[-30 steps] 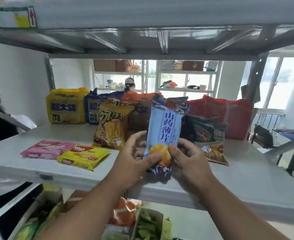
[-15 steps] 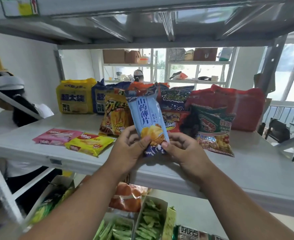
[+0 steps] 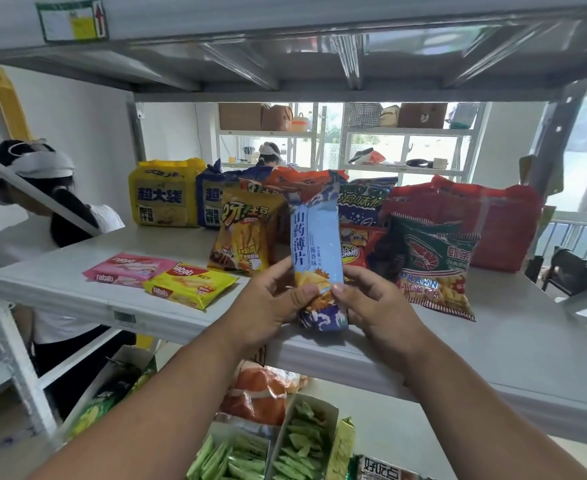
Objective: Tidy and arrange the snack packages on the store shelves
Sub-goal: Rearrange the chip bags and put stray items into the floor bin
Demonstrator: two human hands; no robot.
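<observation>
Above the shelf (image 3: 492,344), just in front of the standing bags, the blue packet (image 3: 316,247) is being held upright, its lower end being pinched by the thumb and curled fingers of the left hand (image 3: 267,306) and the right hand (image 3: 378,306). It is probably best kept vertical, lowered into the row beyond the hands, and released only once steady. Against the earlier frame, where it was being tilted leftward, it is being shown straightened.

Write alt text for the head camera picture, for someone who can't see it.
Both hands, left hand and right hand, hold a light blue snack packet upright by its lower end above a grey store shelf. Behind it stand a yellow fries bag and a green prawn cracker bag; a pink wafer pack and a yellow wafer pack lie flat to the left.
</observation>
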